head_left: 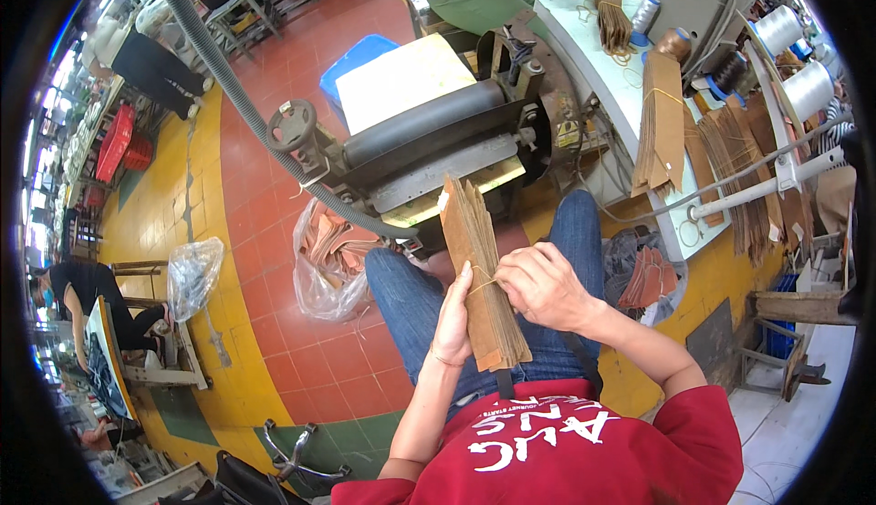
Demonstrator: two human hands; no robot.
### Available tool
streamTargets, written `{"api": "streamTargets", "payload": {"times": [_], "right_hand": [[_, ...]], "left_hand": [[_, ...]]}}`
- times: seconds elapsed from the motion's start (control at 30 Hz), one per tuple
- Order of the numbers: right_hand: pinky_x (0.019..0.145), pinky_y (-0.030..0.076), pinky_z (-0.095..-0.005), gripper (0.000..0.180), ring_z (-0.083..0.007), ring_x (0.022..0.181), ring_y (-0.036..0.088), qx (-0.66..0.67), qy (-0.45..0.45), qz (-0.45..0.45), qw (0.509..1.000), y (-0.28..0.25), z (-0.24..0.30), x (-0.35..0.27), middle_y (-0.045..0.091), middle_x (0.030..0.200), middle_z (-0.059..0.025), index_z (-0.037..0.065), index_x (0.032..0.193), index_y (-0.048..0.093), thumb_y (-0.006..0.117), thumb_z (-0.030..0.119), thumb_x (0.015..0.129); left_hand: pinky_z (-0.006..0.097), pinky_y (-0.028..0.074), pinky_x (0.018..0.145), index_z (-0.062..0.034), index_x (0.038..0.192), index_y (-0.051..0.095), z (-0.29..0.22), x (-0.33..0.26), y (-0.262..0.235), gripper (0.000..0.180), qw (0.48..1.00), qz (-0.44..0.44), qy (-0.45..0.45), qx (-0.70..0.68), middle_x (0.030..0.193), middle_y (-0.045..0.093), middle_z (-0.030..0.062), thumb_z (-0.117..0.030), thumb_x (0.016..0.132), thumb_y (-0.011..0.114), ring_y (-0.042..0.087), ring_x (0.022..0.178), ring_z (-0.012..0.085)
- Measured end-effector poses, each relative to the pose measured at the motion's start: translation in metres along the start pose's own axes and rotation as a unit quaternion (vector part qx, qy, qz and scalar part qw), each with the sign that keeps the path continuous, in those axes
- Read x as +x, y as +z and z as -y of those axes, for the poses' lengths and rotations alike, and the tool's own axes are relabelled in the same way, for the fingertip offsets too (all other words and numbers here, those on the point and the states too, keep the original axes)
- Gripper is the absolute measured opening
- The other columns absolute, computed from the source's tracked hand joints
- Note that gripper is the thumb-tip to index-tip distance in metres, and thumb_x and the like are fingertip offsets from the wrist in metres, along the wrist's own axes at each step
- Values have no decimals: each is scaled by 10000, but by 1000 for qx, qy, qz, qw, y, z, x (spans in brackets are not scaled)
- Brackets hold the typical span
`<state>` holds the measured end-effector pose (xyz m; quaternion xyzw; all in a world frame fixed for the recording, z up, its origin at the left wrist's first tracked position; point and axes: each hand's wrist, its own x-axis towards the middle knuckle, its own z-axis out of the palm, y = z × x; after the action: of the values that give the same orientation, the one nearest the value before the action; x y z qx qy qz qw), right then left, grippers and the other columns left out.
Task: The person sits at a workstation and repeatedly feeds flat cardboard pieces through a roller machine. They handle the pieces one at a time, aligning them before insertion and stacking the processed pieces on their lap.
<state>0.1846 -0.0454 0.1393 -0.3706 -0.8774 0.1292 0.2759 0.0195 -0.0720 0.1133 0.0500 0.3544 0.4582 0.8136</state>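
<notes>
Bundle of long brown strips (473, 240) — stacked face to face, many layers, edges showing along the right side. One broad, flat face turned left; a lighter orange-brown patch at its lower corner. Far end uneven, tips staggered; near end above my lap. Whole stack aslant, far end leaning left. Thin yellowish band (480, 283) round its middle — my left hand (451, 321) grips the bundle, right fingers (514, 293) at the band.

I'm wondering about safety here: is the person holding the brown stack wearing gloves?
No: the left hand and the right hand are both visibly bare at the banded stack of flat brown pieces.
</notes>
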Motion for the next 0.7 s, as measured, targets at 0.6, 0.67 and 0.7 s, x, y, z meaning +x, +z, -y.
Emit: {"api": "streamTargets", "payload": {"times": [0.6,0.67,0.7], "right_hand": [[851,351,-395,141,-258,923,518,418,-9,40,908,-23,16,-5,512,758,-41,90,687,498,626,112,740],[824,353,-410,313,-289,937,536,346,-76,17,935,-29,21,-5,474,676,-18,121,557,384,673,128,676],[751,381,-382,371,-277,894,562,375,-80,0,923,-31,24,-4,438,626,-18,130,526,340,677,100,678]], "left_hand": [[357,512,759,-6,1147,523,-22,-1,-6,512,998,-37,-31,-45,993,620,132,-460,928,436,616,851,228],[369,525,729,-1,1101,540,-21,1,-8,508,997,0,58,-54,1007,611,157,-466,918,449,609,860,237],[377,524,750,1,1097,540,-23,0,-8,506,995,11,70,-76,1021,607,166,-463,919,448,609,879,245]]}}
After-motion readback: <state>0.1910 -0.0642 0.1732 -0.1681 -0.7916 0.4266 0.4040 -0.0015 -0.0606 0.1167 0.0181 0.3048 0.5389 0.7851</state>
